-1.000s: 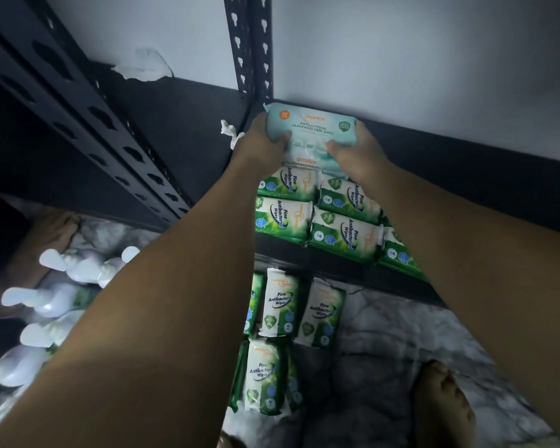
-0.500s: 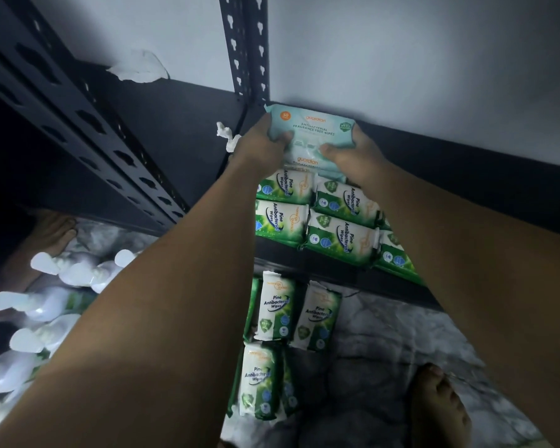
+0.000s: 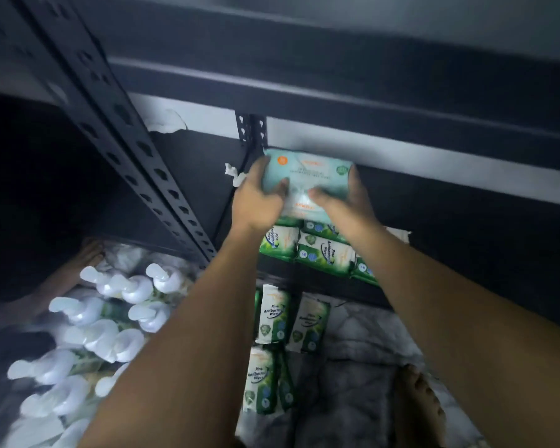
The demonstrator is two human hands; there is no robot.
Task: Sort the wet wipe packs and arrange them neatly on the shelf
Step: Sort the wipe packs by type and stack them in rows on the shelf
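Little has shifted but the view, now tilted higher: left hand (image 3: pixel 256 203) and right hand (image 3: pixel 345 203) still pinch the pale blue pack (image 3: pixel 307 171) mid-frame, behind the green shelf packs (image 3: pixel 324 255) on the shelf (image 3: pixel 191 179). The floor packs (image 3: pixel 274 315) lower down look unsorted, so the job seems roughly half done.

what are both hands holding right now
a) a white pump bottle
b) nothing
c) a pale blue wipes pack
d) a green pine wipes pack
c: the left hand and right hand both grip the pale blue wipes pack, just behind the green packs.
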